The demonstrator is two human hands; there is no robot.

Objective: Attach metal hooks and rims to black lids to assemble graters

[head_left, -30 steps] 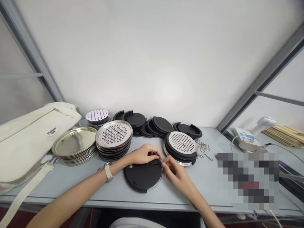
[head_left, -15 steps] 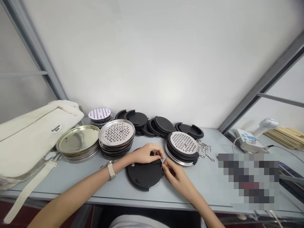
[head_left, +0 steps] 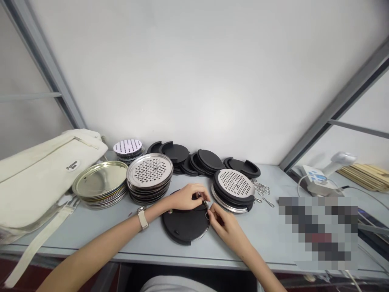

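On the desk before me lies a round black disc (head_left: 187,225) with a raised rim and a thin shiny edge at its lower right. My left hand (head_left: 190,196) reaches over its far side, fingers pinched on a small silver metal clip (head_left: 206,205). From the right, my right hand (head_left: 224,222) pinches the clip's lower end, where a ring shows. Both hands meet above the disc's right rim. Whether the clip is hooked to the disc is hidden by the fingers.
Right of the disc stands a stack topped by a perforated plate (head_left: 235,182), with loose metal clips (head_left: 261,187) beside it. Grater-like plates (head_left: 150,170), gold lids (head_left: 100,180) and black rimmed discs (head_left: 209,159) stand behind. A cream bag (head_left: 45,174) lies left, a scanner (head_left: 338,162) right.
The metal clip between my fingers has tilted slightly and shows more. My right hand has shifted a little; the disc has stayed put.
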